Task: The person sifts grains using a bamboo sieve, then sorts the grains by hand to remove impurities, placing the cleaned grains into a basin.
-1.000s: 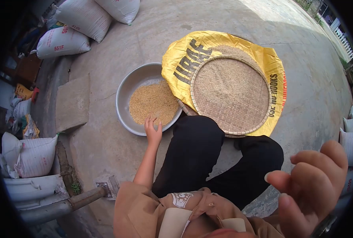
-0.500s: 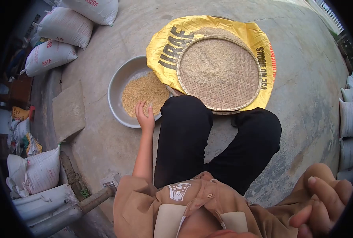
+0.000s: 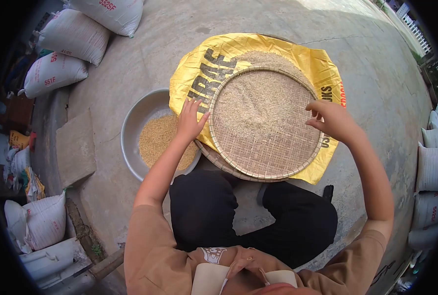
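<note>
A round woven bamboo winnowing tray (image 3: 278, 155) lies in front of my knees, with pale grain (image 3: 258, 103) spread over its far and left part. My left hand (image 3: 192, 122) is at the tray's left rim, fingers spread and holding nothing. Over the right rim hovers my right hand (image 3: 329, 119), its fingers bent and apart from the thumb, with nothing visible in it. Beneath the tray is a yellow printed sack (image 3: 189, 81), bearing more grain (image 3: 273, 60) beyond the far rim. A second woven tray's edge (image 3: 219, 162) shows underneath.
To the left stands a metal basin (image 3: 130, 123) holding golden grain (image 3: 157, 140). Full white sacks (image 3: 74, 37) are piled at the upper left, another sack (image 3: 46, 221) sits lower left, and more sacks (image 3: 430, 167) line the right. A metal pipe (image 3: 108, 263) lies near my left elbow.
My left hand has moved from the basin's grain to the tray's left rim. My right hand has come from near my shoulder down to the tray's right rim.
</note>
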Demonstrator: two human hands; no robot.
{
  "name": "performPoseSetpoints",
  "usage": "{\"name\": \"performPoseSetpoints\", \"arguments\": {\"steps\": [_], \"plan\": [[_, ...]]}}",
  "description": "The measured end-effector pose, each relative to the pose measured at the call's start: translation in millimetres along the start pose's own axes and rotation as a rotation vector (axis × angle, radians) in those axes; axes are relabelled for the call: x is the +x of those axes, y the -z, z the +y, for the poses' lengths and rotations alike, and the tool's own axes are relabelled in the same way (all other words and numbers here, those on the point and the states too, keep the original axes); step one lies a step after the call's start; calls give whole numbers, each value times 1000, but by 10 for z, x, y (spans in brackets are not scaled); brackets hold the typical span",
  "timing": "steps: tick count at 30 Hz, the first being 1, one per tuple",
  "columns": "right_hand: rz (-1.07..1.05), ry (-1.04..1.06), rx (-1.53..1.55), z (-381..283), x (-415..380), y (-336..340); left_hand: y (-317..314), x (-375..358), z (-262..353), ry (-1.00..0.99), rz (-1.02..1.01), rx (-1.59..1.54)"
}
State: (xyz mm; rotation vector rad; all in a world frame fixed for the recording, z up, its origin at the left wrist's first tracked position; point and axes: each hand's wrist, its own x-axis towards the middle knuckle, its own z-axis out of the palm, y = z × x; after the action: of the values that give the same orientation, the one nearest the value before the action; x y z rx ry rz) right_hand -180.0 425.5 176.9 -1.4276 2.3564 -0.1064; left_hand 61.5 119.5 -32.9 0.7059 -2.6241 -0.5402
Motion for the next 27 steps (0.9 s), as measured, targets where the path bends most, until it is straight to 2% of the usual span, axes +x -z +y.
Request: {"name": "performPoseSetpoints", "arguments": {"steps": [1, 2, 4, 8, 11, 13, 14, 16, 17, 19, 20, 25, 27], "plan": [[51, 58, -53, 315, 268, -295, -76, 124, 19, -4, 2, -3], [103, 114, -105, 579, 515, -595, -151, 252, 38, 8, -115, 69], [8, 39, -172, 883, 951, -1006, -296, 463, 85, 39, -332, 211], [127, -39, -105, 891, 1663, -1654, -624, 404, -11, 153, -313, 56], [158, -128, -63, 564, 1869, -1928, -752, 274, -198, 114, -213, -74], [182, 83, 51, 399, 1860, -2128, -759, 262, -188, 111, -211, -76], [181, 74, 57, 317, 1785, -2173, -802, 247, -221, 116, -187, -87], [52, 353, 60, 173, 1576, -2205, -825, 254, -238, 113, -168, -99], [51, 342, 65, 159, 1448, -2202, -819, 252, -225, 116, -156, -106], [-15, 557, 1, 239, 1187, -2202, -828, 244, -224, 117, -155, -114], [58, 615, -13, 341, 1075, -2239, -841, 243, -236, 113, -137, -110], [231, 541, -37, 861, 492, -2021, -849, 219, -240, 97, -106, -108], [223, 487, -10, 1058, 341, -1980, -837, 190, -221, 104, -111, -107]]}}
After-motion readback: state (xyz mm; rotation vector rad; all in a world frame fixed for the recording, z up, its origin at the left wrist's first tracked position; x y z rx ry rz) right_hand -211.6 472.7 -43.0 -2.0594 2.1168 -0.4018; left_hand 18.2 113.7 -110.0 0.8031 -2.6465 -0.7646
